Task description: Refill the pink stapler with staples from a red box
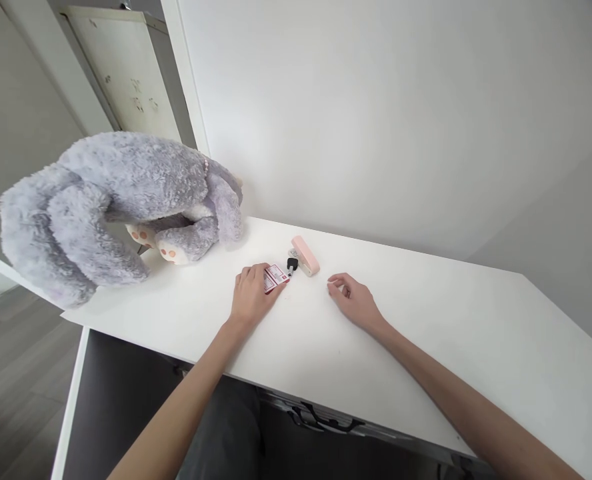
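My left hand (252,293) is closed around a small flat red and white box (275,278) at the table's middle, thumb on the near edge and fingers over the far side. Just beyond the box lies a key with a black head (292,265). It rests against a rounded pink and cream case (305,256), which I cannot identify further. To the right of the case, my right hand (355,300) hovers at or just above the tabletop, its fingers curled with thumb and index tips together. Whether something tiny is pinched there is too small to tell.
A large grey plush toy (136,177) is draped over the left end of the white table (426,333). Behind the table rises a white wall (376,120). Black metal fittings (326,420) show under the front edge. A pale cabinet (126,73) stands at the back left.
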Demonstrator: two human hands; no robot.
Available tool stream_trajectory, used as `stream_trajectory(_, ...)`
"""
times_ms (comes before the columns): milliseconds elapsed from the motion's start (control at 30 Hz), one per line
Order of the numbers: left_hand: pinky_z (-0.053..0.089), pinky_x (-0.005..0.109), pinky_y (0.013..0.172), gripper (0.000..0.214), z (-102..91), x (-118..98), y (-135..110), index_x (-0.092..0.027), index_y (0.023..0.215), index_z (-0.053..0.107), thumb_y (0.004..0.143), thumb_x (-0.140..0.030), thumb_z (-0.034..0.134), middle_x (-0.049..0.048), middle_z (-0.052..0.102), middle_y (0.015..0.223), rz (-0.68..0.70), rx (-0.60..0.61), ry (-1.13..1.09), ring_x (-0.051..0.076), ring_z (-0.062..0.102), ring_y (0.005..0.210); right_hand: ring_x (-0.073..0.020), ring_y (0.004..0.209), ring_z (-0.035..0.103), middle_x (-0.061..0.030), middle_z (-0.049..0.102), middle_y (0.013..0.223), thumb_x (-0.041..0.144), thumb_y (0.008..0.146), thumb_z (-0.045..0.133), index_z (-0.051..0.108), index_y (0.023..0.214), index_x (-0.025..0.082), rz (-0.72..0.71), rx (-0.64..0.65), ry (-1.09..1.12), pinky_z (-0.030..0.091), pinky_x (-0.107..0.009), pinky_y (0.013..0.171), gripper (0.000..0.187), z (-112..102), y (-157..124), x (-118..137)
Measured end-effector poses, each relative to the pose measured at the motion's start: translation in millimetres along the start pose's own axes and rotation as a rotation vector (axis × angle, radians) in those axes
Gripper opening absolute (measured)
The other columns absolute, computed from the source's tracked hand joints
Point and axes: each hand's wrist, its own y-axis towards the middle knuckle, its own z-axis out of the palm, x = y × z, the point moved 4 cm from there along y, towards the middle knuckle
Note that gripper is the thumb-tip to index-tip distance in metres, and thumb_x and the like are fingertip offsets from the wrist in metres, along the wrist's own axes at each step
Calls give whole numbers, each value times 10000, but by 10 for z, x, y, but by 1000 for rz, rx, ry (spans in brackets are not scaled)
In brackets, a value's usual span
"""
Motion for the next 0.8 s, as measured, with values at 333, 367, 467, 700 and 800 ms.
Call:
stream_trajectory(333, 458, 506, 1008, 397, -4, 17, -33, -212, 1224, 573, 940, -478, 652, 143, 691, 1246, 26, -23, 7, 359, 591, 1183, -191, 757, 633, -68, 689, 1217, 557, 957, 547, 634, 1151, 255, -23, -135, -140, 476, -373, 748, 369, 346, 439, 285)
stream_trajectory(367, 460, 505, 1007, 399, -8, 20, -37, -210, 1220, 575, 939, -482, 654, 144, 691, 1245, 23, -24, 5, 359, 591, 1181, -196, 766, 638, -69, 694, 1184, 535, 965, 538, 639, 1121, 248, -10, -135, -132, 478, -370, 735, 341, 326, 423, 280)
stream_trajectory(467, 463, 498, 1005, 410, -26, 26, -51, -208, 1219, 578, 937, -495, 658, 141, 692, 1246, 13, -27, -4, 358, 587, 1183, -207, 793, 653, -77, 699, 1145, 518, 958, 552, 646, 1114, 235, 11, -128, -81, 498, -366, 714, 336, 203, 286, 203)
stream_trajectory(700, 461, 501, 1007, 424, -26, 10, -70, -201, 1247, 572, 942, -485, 650, 145, 687, 1266, 20, -16, 10, 360, 582, 1188, -243, 925, 656, -86, 706, 1131, 566, 943, 604, 674, 1153, 238, -55, -80, 37, 542, -403, 842, 396, -253, -190, -158)
stream_trajectory(800, 470, 492, 995, 419, -22, -3, -68, -209, 1240, 576, 937, -488, 656, 137, 693, 1256, 29, -13, 3, 355, 589, 1171, -271, 1046, 651, -82, 705, 1170, 573, 963, 584, 668, 1152, 261, -81, -19, 33, 529, -431, 936, 374, -413, -337, -262)
